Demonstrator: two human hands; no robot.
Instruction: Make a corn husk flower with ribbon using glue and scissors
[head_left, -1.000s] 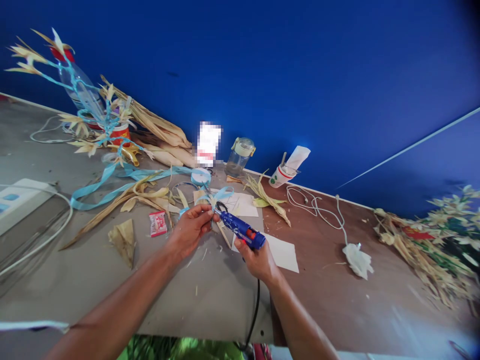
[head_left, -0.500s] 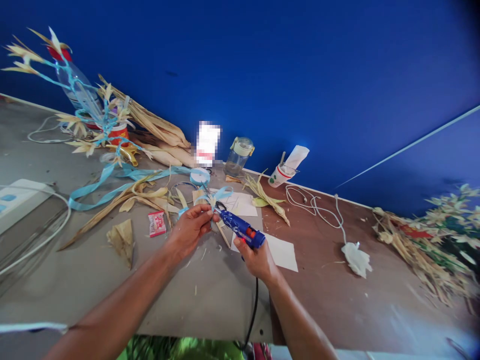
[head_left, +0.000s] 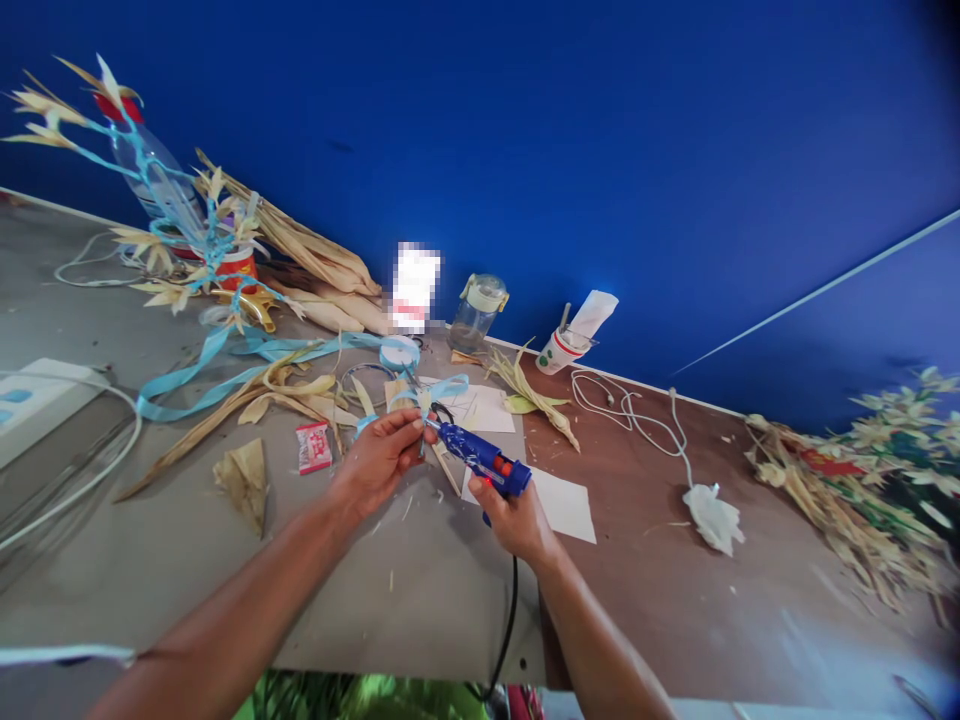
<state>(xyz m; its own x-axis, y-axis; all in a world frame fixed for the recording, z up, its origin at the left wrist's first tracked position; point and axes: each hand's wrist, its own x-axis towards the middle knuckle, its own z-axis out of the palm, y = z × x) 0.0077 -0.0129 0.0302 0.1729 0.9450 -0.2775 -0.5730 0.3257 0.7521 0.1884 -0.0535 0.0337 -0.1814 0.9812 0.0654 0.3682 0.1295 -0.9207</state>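
Observation:
My right hand (head_left: 517,515) is wrapped round a blue hot glue gun (head_left: 476,452), its nozzle angled up and left. The nozzle tip meets a small piece with light blue ribbon (head_left: 426,395), pinched between the fingertips of my left hand (head_left: 386,450). My fingers hide part of that piece. Just behind lie a roll of blue ribbon (head_left: 400,352) and a printed paper sheet (head_left: 487,408). Dried corn husk strips (head_left: 292,385) spread to the left, near a red candy packet (head_left: 313,447). A black cord (head_left: 504,640) hangs from the glue gun.
A blue-wrapped branch with husk flowers (head_left: 214,240) stands at the left, near a power strip (head_left: 45,400). Along the wall are a lit, blurred screen (head_left: 417,288), a lidded jar (head_left: 478,312) and a paper cup (head_left: 561,352). Husk bundles (head_left: 832,510) lie far right.
Both hands stay almost in place. The glue gun's nozzle and the ribboned piece have shifted only very slightly.

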